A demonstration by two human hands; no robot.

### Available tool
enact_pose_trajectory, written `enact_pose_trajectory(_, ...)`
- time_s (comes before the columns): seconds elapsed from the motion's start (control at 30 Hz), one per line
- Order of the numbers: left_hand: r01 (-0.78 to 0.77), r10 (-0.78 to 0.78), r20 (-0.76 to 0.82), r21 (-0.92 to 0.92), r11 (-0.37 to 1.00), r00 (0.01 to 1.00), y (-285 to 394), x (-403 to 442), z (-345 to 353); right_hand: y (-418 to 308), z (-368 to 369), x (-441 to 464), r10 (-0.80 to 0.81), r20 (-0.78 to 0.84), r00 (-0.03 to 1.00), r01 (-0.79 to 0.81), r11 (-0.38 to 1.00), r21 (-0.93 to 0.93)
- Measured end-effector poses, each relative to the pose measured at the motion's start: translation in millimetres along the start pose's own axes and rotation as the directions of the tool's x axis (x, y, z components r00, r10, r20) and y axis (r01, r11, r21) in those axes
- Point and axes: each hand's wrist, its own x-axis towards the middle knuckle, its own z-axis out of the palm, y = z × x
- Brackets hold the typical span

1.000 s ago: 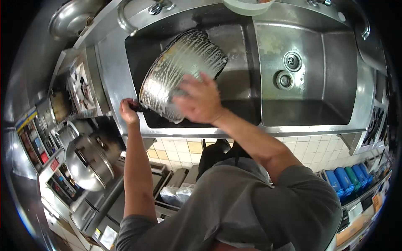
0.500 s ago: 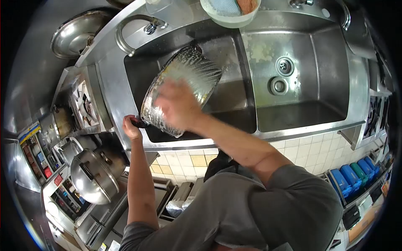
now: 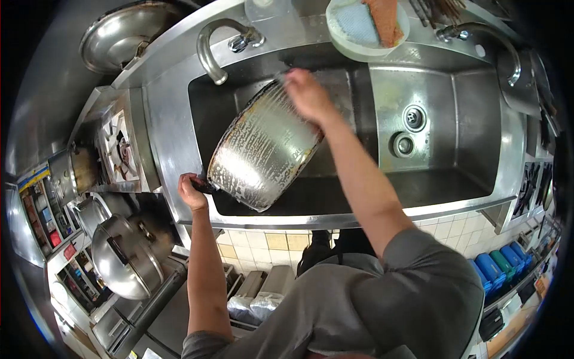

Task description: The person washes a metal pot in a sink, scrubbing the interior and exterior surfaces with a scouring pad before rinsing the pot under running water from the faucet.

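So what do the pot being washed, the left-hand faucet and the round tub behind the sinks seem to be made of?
Pot: bare metal, perhaps stainless steel or aluminum; bright glare shows through streaky suds.
Faucet: smooth, polished metal, maybe chrome-plated, judging by its sharp highlights.
Tub: probably plastic; its pale wall looks slightly translucent.

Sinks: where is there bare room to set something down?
The right sink is bare to the right of its drains; so is the counter between the left sink and the burner. Crowded: the left sink, with the pot and right hand, and the ledge behind, with bowl and taps.
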Motion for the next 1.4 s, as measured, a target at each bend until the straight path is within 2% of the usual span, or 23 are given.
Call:
enact_pose_trajectory(0.03,0.006,-0.006,-0.004,0.007,1.0,1.0,-1,1,0,-56,-8,-32,-0.132,0.005,0.991,0.132,0.99,0.052)
enact_pose_trajectory(0.07,0.005,-0.005,0.009,0.003,1.0,1.0,-1,1,-2,-84,8,-57,-0.419,-0.019,0.908,0.415,0.904,-0.107)
enact_pose_trajectory(0.13,0.013,-0.012,0.041,-0.02,1.0,0.999,2,1,1,-159,15,-107,-0.516,0.323,0.793,0.592,0.778,-0.211)
enact_pose_trajectory(0.27,0.012,-0.012,0.082,-0.007,1.0,0.997,-1,1,-2,-107,25,-87,-0.557,0.017,0.83,0.556,0.83,0.048)
enact_pose_trajectory(0.3,-0.03,0.03,0.089,0.002,1.0,0.996,-4,0,-3,-79,-2,-65,-0.477,-0.08,0.875,0.484,0.863,0.142)
enact_pose_trajectory(0.33,-0.029,0.029,0.082,0.001,1.0,0.996,-2,1,-1,-30,-5,-56,-0.041,0.017,0.999,0.024,0.826,0.562)
enact_pose_trajectory(0.37,-0.09,0.088,0.077,0.024,0.996,0.993,3,-1,2,11,-26,-36,0.318,0.143,0.937,-0.342,0.762,0.55)
enact_pose_trajectory(0.4,-0.146,0.143,0.071,0.05,0.988,0.987,5,-6,3,66,-16,-27,0.436,0.054,0.899,-0.362,0.667,0.652)
enact_pose_trajectory(0.43,-0.072,0.071,0.047,0.033,0.997,0.996,0,-4,1,125,8,-21,0.62,0.231,0.75,-0.57,0.429,0.7)
enact_pose_trajectory(0.5,-0.053,0.055,0.039,-0.05,0.997,0.998,-1,-2,2,163,24,-15,0.732,0.18,0.657,-0.679,0.472,0.562)
enact_pose_trajectory(0.6,-0.04,0.04,0.025,0.004,0.999,0.999,-7,4,-3,25,-29,-35,0.439,0.078,0.895,-0.439,0.838,0.326)
enact_pose_trajectory(0.7,-0.116,0.104,0.055,0.301,0.946,0.993,25,-5,-1,-94,-71,-54,0.136,0.074,0.988,-0.148,0.97,0.192)
enact_pose_trajectory(0.73,-0.076,0.089,-0.015,0.392,0.917,0.996,42,-9,7,-120,-82,-59,-0.028,0.057,0.998,0.019,0.988,0.156)
enact_pose_trajectory(0.77,-0.086,0.093,0.007,0.464,0.881,0.996,78,-22,18,-146,-108,-59,-0.107,-0.118,0.987,0.114,0.992,0.052)
enact_pose_trajectory(0.83,-0.084,0.064,0.053,0.59,0.803,0.996,159,-54,45,-150,-160,-29,-0.323,-0.439,0.838,0.291,0.946,-0.141)
enact_pose_trajectory(0.87,-0.073,0.026,0.083,0.646,0.76,0.996,189,-67,58,-135,-189,1,-0.4,-0.46,0.792,0.252,0.902,-0.351)
enact_pose_trajectory(0.9,-0.145,-0.008,0.235,0.627,0.765,0.972,218,-76,69,-132,-211,22,-0.216,-0.378,0.9,0.009,0.877,-0.481)
enact_pose_trajectory(0.97,-0.399,0.219,0.363,0.557,0.729,0.906,195,-65,91,-73,-213,72,-0.124,-0.246,0.961,-0.043,0.815,-0.578)
enact_pose_trajectory(1.1,-0.351,0.132,0.49,0.388,0.852,0.862,233,-55,139,-90,-215,80,-0.12,-0.155,0.981,-0.046,0.626,-0.778)
enact_pose_trajectory(1.13,-0.306,0.063,0.534,0.38,0.873,0.843,240,-59,147,-95,-214,72,-0.11,-0.156,0.982,-0.054,0.628,-0.776)
enact_pose_trajectory(1.2,-0.327,0.081,0.502,0.424,0.845,0.861,243,-61,157,-110,-208,52,-0.172,-0.382,0.908,-0.075,0.83,-0.553)
enact_pose_trajectory(1.3,-0.358,0.125,0.436,0.506,0.785,0.891,244,-63,160,-124,-164,-7,-0.337,-0.472,0.814,0.238,0.936,-0.258)
enact_pose_trajectory(1.4,-0.396,0.156,0.421,0.576,0.715,0.894,249,-67,161,-56,-74,-43,-0.301,-0.315,0.9,0.255,0.95,-0.178)
